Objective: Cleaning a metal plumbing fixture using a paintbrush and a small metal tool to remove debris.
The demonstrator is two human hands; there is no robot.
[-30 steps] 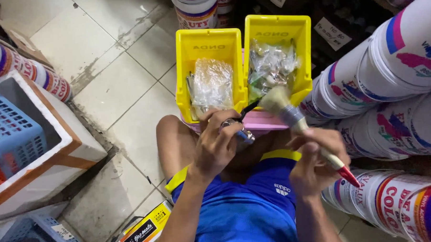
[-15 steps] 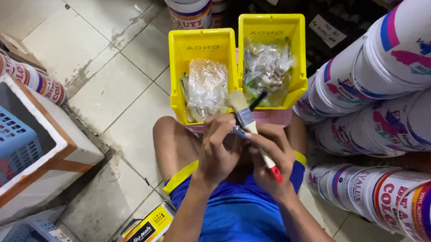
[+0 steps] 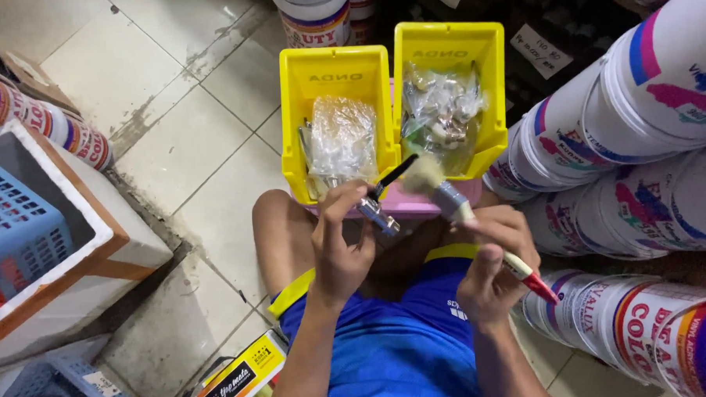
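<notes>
A small metal fitting (image 3: 378,214) with a thin black lever is pinched in the fingers of the left hand (image 3: 341,250), closed around its body, above the lap and just in front of the left yellow bin (image 3: 335,82). A paintbrush (image 3: 467,214) is clasped by the right hand (image 3: 492,260) at mid-handle, bristles touching the fitting. The fitting is judged hard, stiff, fairly light and smooth enough to slip; it is best held by the body, not the lever. The brush is light and its bristles soft.
</notes>
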